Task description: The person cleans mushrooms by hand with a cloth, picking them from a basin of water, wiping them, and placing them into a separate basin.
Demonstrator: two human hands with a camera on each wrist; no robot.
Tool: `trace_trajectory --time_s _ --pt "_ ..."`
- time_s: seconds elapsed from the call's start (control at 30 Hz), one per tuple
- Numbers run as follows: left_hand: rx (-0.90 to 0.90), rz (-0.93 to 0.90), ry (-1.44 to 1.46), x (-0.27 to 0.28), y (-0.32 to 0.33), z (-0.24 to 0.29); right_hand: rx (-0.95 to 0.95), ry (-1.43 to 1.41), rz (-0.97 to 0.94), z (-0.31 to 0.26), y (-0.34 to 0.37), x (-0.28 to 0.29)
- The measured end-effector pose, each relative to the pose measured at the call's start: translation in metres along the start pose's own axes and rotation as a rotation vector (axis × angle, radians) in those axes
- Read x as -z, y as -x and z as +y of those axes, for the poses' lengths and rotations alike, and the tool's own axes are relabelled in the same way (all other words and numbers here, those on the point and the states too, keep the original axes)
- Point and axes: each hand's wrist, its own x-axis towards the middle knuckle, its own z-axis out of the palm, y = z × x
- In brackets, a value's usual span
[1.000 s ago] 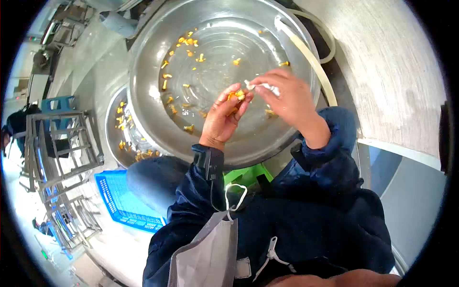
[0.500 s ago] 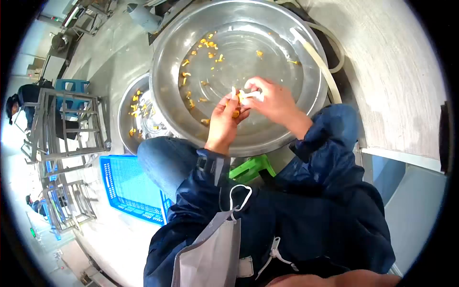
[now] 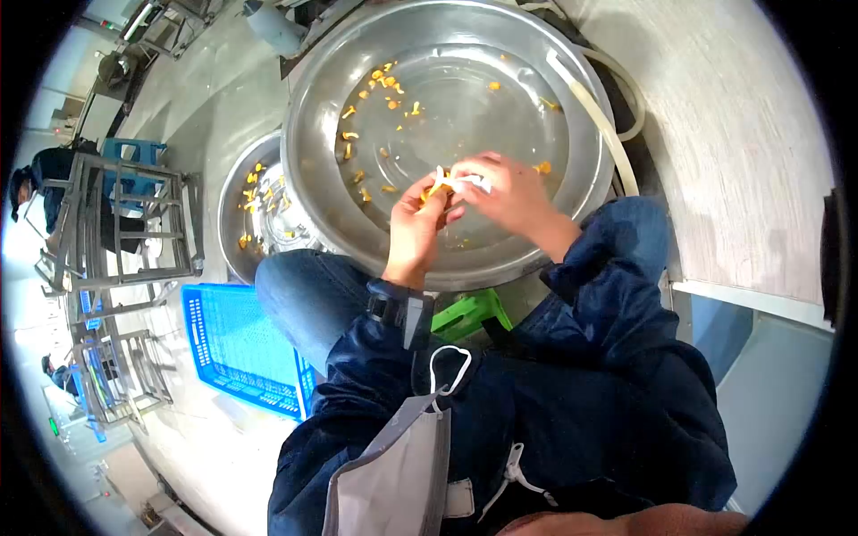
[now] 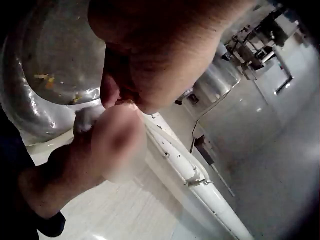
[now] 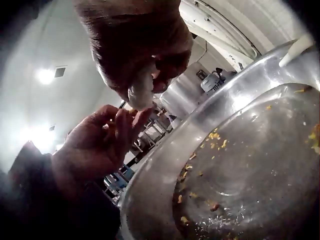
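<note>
My left hand pinches a small yellow-orange mushroom over a wide metal basin. Close against it, the right hand has its fingers bent around a small white thing, whose kind I cannot tell. The fingertips of both hands meet at the mushroom. From below, the right wrist view shows the white thing between the right fingers, right above the left fingertips. In the left wrist view the left hand covers most of the held mushroom. Loose mushrooms lie scattered in the basin's water.
A smaller metal bowl with more mushrooms stands at the left. A pale hose hangs over the basin's right rim. A blue crate and a green stool are near the knees; metal frames stand farther left.
The right hand has come in from the right, bringing the white thing against the mushroom. The left hand keeps its grip. The head view has shifted, so the basin sits farther right.
</note>
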Motion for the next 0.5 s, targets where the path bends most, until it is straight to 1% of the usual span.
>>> trace_trajectory --time_s 0.03,0.07,0.17,0.2,0.3,0.33,0.37,0.43,0.47,0.5 --pt "0.001 0.004 0.015 0.000 0.000 0.000 0.000 0.031 0.019 -0.004 -0.001 0.001" --pt "0.001 0.008 0.032 0.001 -0.001 -0.001 -0.122 0.091 -0.072 -0.013 -0.004 0.012" --pt "-0.011 -0.002 0.079 0.004 -0.004 -0.003 -0.119 0.099 -0.011 -0.008 -0.004 0.010" --pt "0.002 0.009 0.074 0.005 -0.005 -0.005 0.096 0.019 -0.002 0.002 -0.005 0.000" --pt "-0.008 0.005 0.129 0.003 -0.006 -0.007 0.063 0.066 0.020 -0.009 -0.003 0.002" --pt "-0.021 0.000 0.160 0.002 -0.006 -0.007 0.070 0.127 0.005 -0.008 -0.010 0.005" --pt "-0.036 -0.004 0.193 0.002 -0.007 -0.006 0.012 0.122 -0.006 -0.010 -0.011 0.009" --pt "-0.026 -0.029 0.169 0.002 -0.008 -0.005 -0.106 0.112 -0.028 -0.018 -0.012 0.018" --pt "-0.021 -0.042 0.156 0.004 -0.009 -0.005 0.098 0.050 0.024 -0.014 -0.013 0.013" --pt "-0.015 -0.055 0.144 0.003 -0.010 -0.005 0.102 0.034 0.009 -0.011 -0.012 0.011"
